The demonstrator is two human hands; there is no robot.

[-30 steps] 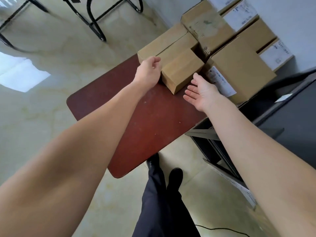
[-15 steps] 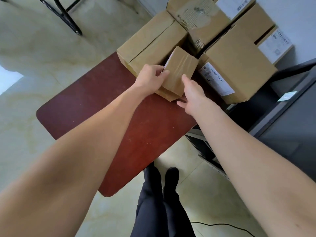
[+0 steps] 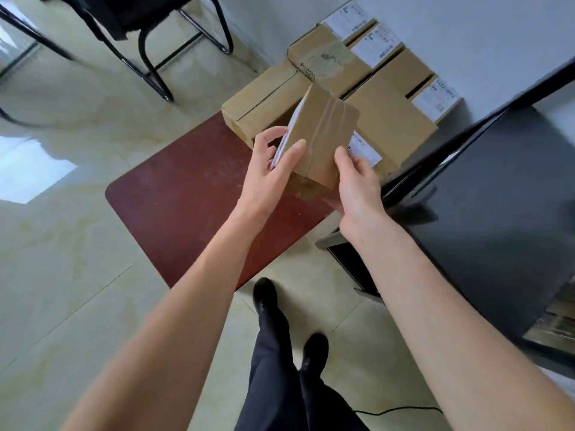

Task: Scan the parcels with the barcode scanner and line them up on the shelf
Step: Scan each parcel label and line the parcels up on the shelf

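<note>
A small brown cardboard parcel (image 3: pixel 323 132) with clear tape across its top is held tilted above the dark red table (image 3: pixel 186 188). My left hand (image 3: pixel 270 163) grips its left side, where a white label shows edge-on. My right hand (image 3: pixel 354 181) grips its lower right corner from beneath. Behind it, several larger cardboard parcels (image 3: pixel 392 119) with white labels are piled at the table's far end against the wall. No barcode scanner is visible.
A dark grey shelf unit (image 3: pixel 497 213) stands to the right of the table. A black metal chair (image 3: pixel 149 42) stands on the pale tiled floor at the upper left. My legs and black shoes (image 3: pixel 280 321) are below, with a thin black cable on the floor.
Both hands closed on the small parcel, then lifted it off the table and tilted it up toward me. The view has shifted a little.
</note>
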